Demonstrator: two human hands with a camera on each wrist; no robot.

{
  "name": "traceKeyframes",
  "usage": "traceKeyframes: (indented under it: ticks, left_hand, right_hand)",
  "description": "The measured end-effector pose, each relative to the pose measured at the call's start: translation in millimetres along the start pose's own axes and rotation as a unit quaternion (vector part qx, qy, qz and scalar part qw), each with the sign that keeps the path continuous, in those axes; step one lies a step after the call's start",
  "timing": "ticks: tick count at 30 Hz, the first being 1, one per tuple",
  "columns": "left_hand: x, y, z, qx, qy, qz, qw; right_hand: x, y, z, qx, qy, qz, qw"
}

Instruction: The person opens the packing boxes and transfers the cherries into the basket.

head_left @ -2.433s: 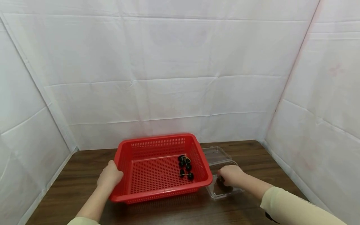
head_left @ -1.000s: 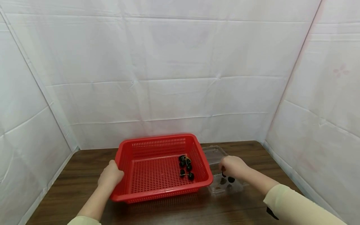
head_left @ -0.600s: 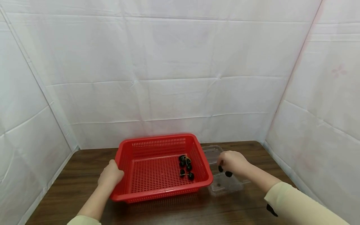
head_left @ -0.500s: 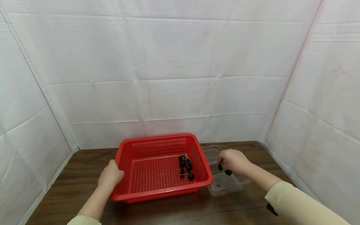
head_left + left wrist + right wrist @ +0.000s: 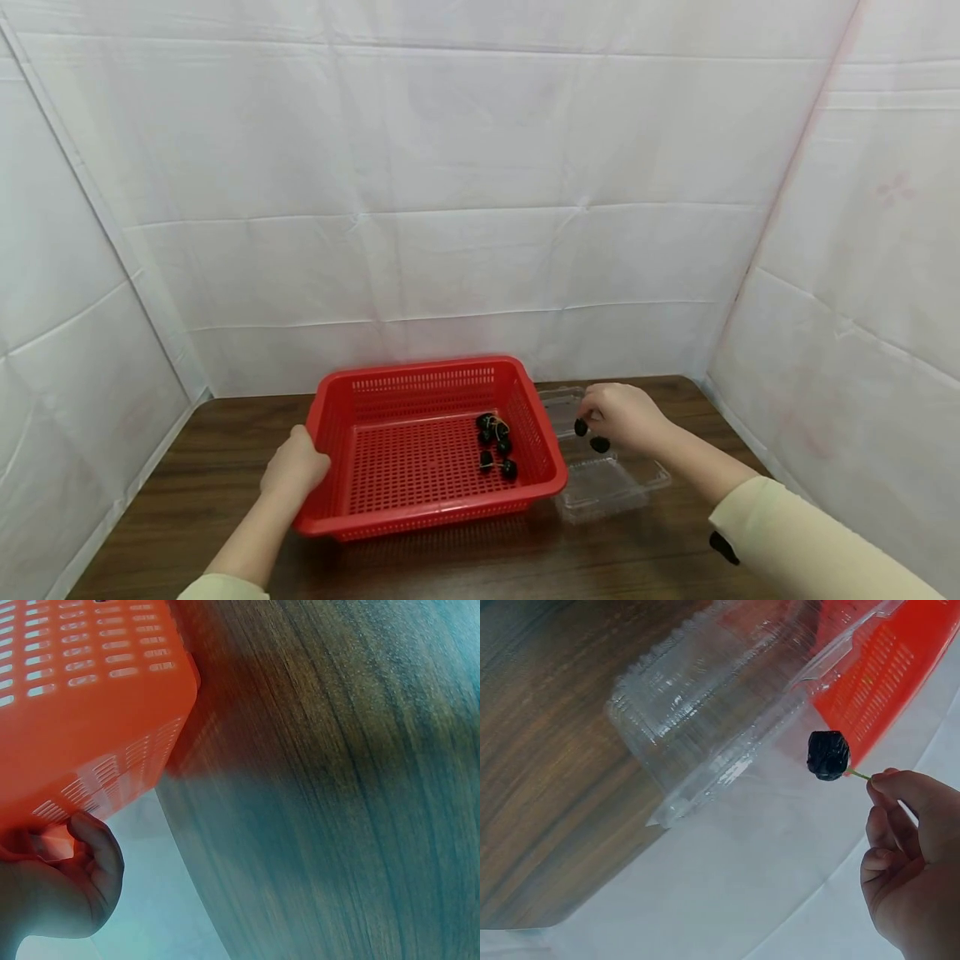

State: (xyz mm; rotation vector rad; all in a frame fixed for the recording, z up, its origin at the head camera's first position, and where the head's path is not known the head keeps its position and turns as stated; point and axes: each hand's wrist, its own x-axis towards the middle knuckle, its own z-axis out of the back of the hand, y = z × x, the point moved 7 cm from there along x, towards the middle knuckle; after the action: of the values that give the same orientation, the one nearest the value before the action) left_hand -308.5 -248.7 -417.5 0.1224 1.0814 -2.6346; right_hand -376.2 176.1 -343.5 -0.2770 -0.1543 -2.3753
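A red plastic basket (image 5: 431, 450) with slotted walls stands tilted a little on the table, and my left hand (image 5: 295, 463) grips its left rim. In the left wrist view the fingers (image 5: 101, 847) curl around that rim. Several dark cherries (image 5: 497, 433) on stems lie inside, at the right. Above a clear plastic clamshell box (image 5: 600, 487), my right hand (image 5: 624, 415) pinches the stem of a pair of dark cherries (image 5: 599, 444) that hang beneath it. One cherry (image 5: 829, 755) and its green stem show in the right wrist view.
The box's raised lid part (image 5: 561, 410) reaches behind the basket's right side. Brown wood-grain table (image 5: 420, 575) lies under everything. White sheeting (image 5: 450, 208) walls off the back and both sides.
My right hand was down in the clear box among the cherries; it has risen up and back with a pair by the stem. Left hand and basket stay nearly still.
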Motion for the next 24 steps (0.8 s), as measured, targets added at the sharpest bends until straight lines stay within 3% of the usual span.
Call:
traceKeyframes:
  ticks: [15, 24]
  left_hand:
    - [0.9, 0.1, -0.8, -0.006, 0.002, -0.003, 1.0]
    - [1.4, 0.4, -1.0, -0.006, 0.003, -0.003, 1.0]
  right_hand:
    - [10.6, 16, 21, -0.005, -0.041, 0.02, 0.9989]
    - [14.5, 24, 27, -0.028, -0.073, 0.058, 0.9953]
